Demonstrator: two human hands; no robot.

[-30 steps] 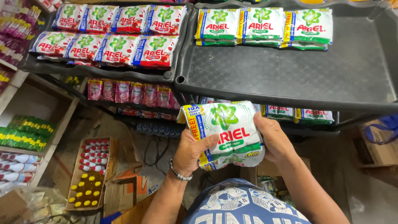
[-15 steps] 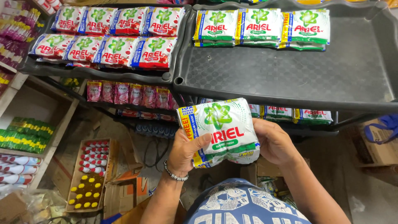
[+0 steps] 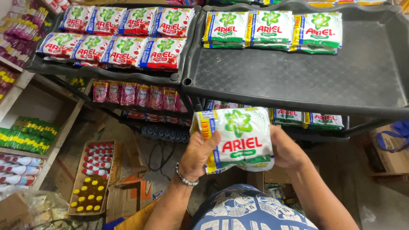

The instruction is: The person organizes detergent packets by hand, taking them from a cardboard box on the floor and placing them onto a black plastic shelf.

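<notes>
Head view: dark plastic tray (image 3: pixel 298 81) to the upper right, front rim running just above the hands, most of its ribbed floor bare, only a row of green-and-white detergent packets (image 3: pixel 272 32) along the back edge. Neighbouring tray (image 3: pixel 106 72) to the left, crowded with red-and-white detergent packets (image 3: pixel 119 36) right up to its front rim. Below it, pink sachets (image 3: pixel 136 94) hanging in a strip; further down, cardboard box of small bottles (image 3: pixel 91 176) on the floor. Open air between the tray rim and the torso. Small stack of green-and-white detergent packs (image 3: pixel 238 138) held there, below the tray's front edge, face tilted up. Left hand (image 3: pixel 200 155) clamped on the stack's left edge, thumb across the front; right hand (image 3: pixel 287 149) gripping the right edge, fingers behind.
</notes>
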